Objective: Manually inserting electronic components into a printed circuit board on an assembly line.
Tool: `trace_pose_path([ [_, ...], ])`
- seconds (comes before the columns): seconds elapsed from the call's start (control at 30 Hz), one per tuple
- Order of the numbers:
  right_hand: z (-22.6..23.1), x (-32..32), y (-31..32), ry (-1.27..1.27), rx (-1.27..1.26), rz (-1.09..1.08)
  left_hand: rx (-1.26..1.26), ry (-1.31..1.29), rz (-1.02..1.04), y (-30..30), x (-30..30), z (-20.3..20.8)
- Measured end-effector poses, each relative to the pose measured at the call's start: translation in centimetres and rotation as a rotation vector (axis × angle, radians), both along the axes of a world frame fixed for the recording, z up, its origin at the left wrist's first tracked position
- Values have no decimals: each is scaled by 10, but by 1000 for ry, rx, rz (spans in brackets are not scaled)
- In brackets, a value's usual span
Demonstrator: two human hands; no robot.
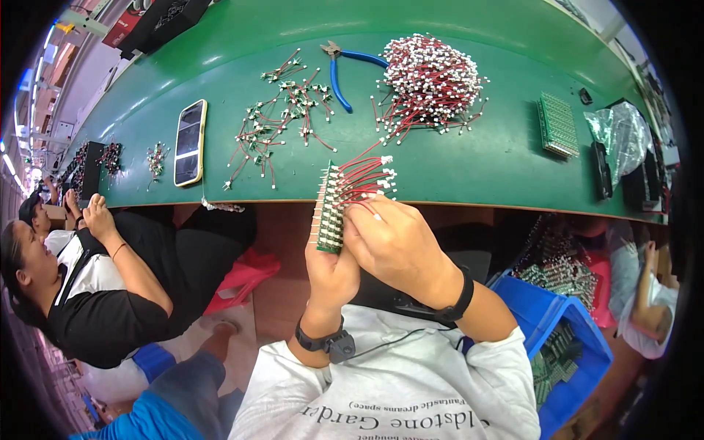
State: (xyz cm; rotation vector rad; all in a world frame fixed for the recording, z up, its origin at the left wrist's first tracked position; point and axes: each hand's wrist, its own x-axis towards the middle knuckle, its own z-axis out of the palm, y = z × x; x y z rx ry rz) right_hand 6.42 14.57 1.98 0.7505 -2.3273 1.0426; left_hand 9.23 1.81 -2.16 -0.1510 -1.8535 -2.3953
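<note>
Left hand (331, 275): grips the circuit board (331, 227) from below;
Right hand (400, 238): pinches at the board's red wires (363, 173);
Wire pile (433, 81), pliers (336, 81): on the desk (447, 172) beyond both hands

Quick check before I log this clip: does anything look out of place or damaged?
Nothing looks plainly damaged. Mildly odd: a phone lies on the workbench, seemingly no work tool; the pliers lie splayed open, reaching the wire pile.
</note>
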Motion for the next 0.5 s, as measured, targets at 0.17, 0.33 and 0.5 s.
trace_pose_path([
  [0.17, 1, 5, 1, -84, 174, -29, -42, -35, 76, -2, 0, 6],
  [0.33, -4, 5, -7, 0, 65, -62, -173, -8, 28, -6, 5, 5],
  [0.5, -12, -3, -7, -79, -21, 4, 25, -81, 74, -9, 6, 4],
])
